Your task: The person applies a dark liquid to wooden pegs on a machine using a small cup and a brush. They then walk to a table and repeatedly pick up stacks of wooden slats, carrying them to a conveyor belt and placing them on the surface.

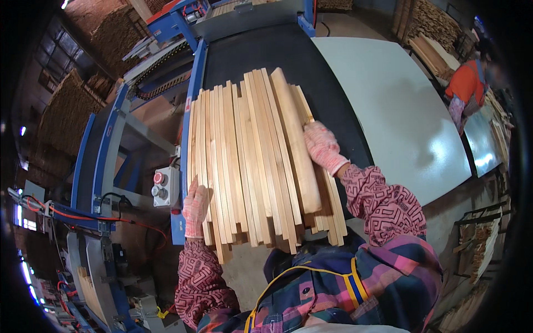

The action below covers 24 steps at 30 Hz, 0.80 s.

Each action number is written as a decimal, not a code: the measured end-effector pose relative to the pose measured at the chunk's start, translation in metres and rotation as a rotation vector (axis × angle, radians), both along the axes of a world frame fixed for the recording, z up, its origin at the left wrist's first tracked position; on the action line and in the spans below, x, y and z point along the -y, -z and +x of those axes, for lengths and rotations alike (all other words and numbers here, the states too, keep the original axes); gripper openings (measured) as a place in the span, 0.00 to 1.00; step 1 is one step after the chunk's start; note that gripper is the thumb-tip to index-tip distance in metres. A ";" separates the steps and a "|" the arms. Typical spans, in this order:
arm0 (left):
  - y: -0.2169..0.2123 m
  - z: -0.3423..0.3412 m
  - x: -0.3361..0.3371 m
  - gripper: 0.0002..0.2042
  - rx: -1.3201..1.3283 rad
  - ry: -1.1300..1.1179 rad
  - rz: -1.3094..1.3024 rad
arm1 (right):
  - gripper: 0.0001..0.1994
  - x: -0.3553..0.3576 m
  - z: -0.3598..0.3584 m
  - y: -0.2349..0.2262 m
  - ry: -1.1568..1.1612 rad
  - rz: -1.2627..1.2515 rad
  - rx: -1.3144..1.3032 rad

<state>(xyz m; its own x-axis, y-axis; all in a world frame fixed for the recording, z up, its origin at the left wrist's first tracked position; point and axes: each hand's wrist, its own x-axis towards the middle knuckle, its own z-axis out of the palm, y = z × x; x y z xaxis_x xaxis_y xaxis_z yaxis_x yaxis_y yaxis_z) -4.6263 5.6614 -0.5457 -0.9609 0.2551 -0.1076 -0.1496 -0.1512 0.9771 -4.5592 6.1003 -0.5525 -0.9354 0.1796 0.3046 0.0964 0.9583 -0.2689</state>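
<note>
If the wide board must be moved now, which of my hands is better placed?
Probably the right hand: it is at the right edge of the board. The left hand is at the left side of the strips, with many of them between it and the board.

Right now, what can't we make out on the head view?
Head view, all items:
Black surface: the part under the wooden strips, covered by them.
Left hand: palm, hidden by its own back.
Right hand: palm, likewise.
Blue-framed machine: cut off by the top edge.
Co-worker: detail lost, blurred near the dark rim.
</note>
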 end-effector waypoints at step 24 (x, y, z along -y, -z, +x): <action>0.027 -0.019 0.022 0.24 -0.072 0.186 0.503 | 0.26 0.006 0.012 -0.010 0.113 -1.395 0.013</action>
